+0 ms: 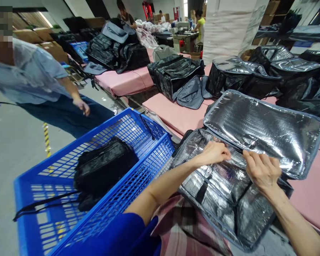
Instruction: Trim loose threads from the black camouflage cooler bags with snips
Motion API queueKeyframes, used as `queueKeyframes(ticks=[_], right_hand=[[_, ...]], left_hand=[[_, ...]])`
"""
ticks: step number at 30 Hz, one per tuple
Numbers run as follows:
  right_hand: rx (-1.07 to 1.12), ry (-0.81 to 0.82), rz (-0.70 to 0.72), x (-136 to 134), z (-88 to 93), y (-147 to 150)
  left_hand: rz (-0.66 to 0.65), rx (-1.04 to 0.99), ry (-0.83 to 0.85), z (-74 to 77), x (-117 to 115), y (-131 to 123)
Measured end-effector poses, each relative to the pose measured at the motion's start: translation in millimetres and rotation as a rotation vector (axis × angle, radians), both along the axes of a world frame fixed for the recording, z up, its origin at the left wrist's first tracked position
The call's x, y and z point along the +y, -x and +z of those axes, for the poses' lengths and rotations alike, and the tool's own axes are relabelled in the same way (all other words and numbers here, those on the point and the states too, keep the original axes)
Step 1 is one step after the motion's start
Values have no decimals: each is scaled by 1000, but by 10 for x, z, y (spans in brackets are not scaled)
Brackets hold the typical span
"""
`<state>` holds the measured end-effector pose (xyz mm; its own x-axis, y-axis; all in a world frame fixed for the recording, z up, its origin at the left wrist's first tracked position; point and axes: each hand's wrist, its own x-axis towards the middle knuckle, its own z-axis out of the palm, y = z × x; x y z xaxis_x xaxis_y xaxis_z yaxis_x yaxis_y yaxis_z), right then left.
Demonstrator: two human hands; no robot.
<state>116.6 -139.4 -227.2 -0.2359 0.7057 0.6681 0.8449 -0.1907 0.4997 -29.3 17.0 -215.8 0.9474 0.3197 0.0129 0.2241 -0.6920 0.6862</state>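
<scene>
An open insulated cooler bag (224,192) with silver foil lining lies on my lap and the pink table edge. Its foil-lined lid (264,128) is flipped back onto the table. My left hand (214,153) is closed in a pinch at the bag's back rim, near the hinge of the lid. My right hand (261,170) grips the same rim a little to the right, fingers curled over the edge. A black strap (201,192) crosses the foil inside the bag.
A blue plastic crate (138,142) on my left holds one closed black bag (104,167). More black bags (176,76) stand on the pink tables (173,113). A person in a light blue shirt (29,74) stands at the left. Other workers sit far behind.
</scene>
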Motion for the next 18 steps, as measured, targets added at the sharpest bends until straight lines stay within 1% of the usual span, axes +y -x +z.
queueKeyframes(ticks=[1,2,5,7,9,12,15,18], right_hand=[[7,2,9,3,2,-2],[13,1,22,4,8,-3],[41,-2,66,1,43,3],[55,10,66,-8,67,8],[48,23,46,-14,84,12],[29,49,16,-5,99,20],[30,62,14,26,115,28],[43,64,41,53,122,26]], left_hand=[[-32,10,-92,48,24,34],[-28,-12,-190,91,45,57],[42,-183,-460,175,94,24],[-24,-214,-539,204,139,-78],[-129,-151,-498,238,212,-211],[-220,15,-281,316,358,-406],[-235,212,-94,379,471,-560],[-248,286,20,387,511,-660]])
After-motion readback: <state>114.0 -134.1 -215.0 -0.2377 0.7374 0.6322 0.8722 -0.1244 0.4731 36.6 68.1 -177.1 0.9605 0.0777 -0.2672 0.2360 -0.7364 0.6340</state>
